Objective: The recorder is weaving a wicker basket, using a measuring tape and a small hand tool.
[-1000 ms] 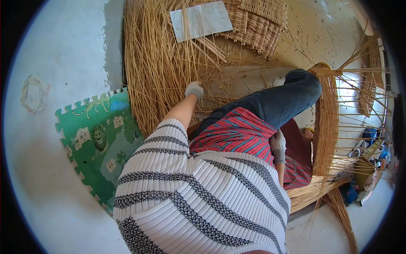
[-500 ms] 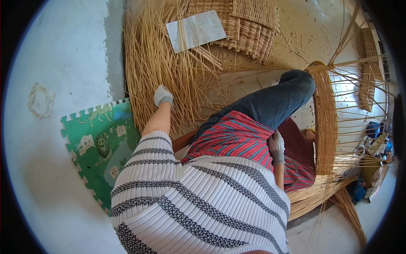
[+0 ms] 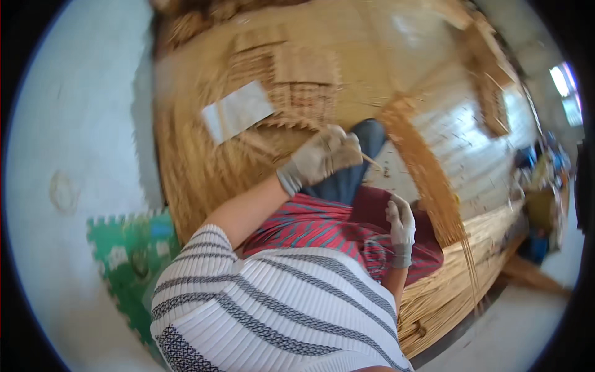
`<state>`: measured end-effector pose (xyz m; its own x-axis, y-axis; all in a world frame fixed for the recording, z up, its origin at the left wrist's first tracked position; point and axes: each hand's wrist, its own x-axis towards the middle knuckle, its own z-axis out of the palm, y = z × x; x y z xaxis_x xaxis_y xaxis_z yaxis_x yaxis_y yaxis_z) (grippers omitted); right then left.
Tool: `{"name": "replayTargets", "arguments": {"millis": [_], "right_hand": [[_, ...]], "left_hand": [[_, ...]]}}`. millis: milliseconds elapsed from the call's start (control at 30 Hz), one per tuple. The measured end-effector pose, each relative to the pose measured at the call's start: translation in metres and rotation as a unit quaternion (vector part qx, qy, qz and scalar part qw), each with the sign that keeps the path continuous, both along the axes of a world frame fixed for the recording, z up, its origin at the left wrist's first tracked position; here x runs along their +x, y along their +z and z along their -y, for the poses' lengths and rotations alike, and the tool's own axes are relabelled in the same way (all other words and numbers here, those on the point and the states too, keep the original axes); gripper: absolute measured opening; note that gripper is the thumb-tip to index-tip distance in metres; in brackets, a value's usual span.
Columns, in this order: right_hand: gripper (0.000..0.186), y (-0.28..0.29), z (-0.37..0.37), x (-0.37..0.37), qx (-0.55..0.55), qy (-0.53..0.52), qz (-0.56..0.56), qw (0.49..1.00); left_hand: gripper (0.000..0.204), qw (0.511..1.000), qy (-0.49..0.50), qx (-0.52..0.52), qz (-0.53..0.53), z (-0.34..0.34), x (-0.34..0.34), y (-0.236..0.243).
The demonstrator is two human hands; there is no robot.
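Observation:
My left hand (image 3: 325,155), in a grey work glove, is raised over my bent knee. Its fingers are closed on a thin tan wicker strand (image 3: 372,162), whose tip sticks out to the right. My right hand (image 3: 401,228), in a pale glove, is held up above the maroon and red striped cloth (image 3: 304,223) on my lap. Its fingers are slightly bent and apart, and I see nothing in them. Just beyond it, a woven wicker band (image 3: 424,164) stretches diagonally past my knee. The picture is smeared by motion, so fine strands are hard to make out.
A heap of loose strands (image 3: 192,173) lies at the left, with a white sheet (image 3: 238,111) and woven panels (image 3: 304,87) farther off. At right is a long strand bundle (image 3: 458,279). A green foam mat (image 3: 133,260) lies near the left wall.
My left hand has come from the strand heap to the right, above my knee, bringing a strand. My right hand has lifted off the striped cloth. The view has swung to the right.

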<state>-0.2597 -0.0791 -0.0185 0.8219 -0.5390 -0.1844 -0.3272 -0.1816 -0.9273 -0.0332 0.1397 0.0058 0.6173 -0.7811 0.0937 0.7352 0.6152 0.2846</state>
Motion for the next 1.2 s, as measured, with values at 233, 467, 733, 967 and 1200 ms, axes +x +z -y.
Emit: {"name": "replayTargets", "arguments": {"millis": [233,467,733,967,1200], "right_hand": [[0.049,0.119,0.008,-0.002,-0.068,-0.027,0.218,0.973],[0.052,0.053,0.039,-0.050,0.133,-0.052,0.235,0.961],[0.028,0.027,0.016,-0.008,0.189,-0.054,0.144,0.970],[0.029,0.034,-0.035,0.030,0.213,0.032,0.021,0.976],[0.025,-0.011,-0.097,0.060,0.309,0.166,-0.116,0.929]], "left_hand": [[0.015,0.856,-0.129,0.120,0.486,0.129,-0.085,-0.002],[0.021,0.555,-0.356,0.202,0.724,0.153,-0.110,-0.008],[0.014,0.742,-0.236,0.277,0.563,0.090,-0.093,0.006],[0.008,0.798,0.207,0.507,0.251,0.022,0.055,-0.088],[0.030,0.513,-0.111,0.771,0.360,-0.103,0.070,-0.300]]}}
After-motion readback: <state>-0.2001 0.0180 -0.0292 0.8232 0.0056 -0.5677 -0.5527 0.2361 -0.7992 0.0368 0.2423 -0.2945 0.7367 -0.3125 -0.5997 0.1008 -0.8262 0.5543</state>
